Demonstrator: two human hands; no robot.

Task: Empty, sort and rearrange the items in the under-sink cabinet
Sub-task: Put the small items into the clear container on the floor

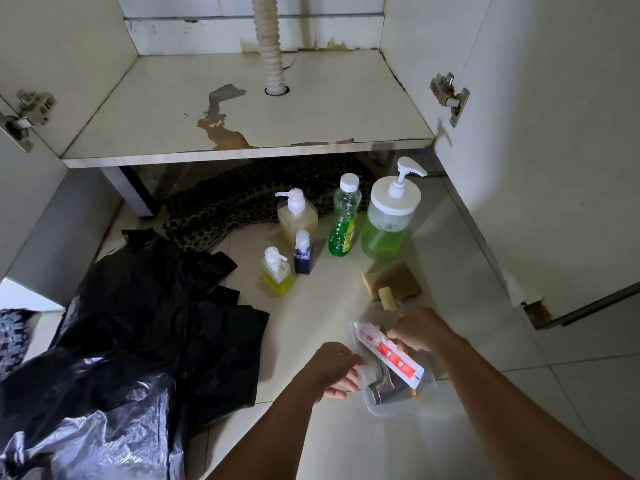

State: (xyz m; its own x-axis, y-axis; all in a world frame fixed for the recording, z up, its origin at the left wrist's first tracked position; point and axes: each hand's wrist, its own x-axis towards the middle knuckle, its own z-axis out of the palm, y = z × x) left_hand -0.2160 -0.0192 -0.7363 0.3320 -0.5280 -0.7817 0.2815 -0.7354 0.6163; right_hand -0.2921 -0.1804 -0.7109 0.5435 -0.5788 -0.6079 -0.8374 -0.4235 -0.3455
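My left hand (pixel 334 367) pinching clear pouch (pixel 388 393) edge, my right hand (pixel 417 332) gripping toothpaste tube (pixel 389 353) over it, on floor before emptied cabinet shelf (pixel 242 109). Risk: slippery pouch sags, metal piece inside spills.

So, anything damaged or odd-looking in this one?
Yes. The cabinet floor is peeling: brown patches of bare board run from near the drain hose to the front edge, and the back edge is cracked. The right door has a chipped lower corner. The bottles on the tiles stand upright, nothing spilled.
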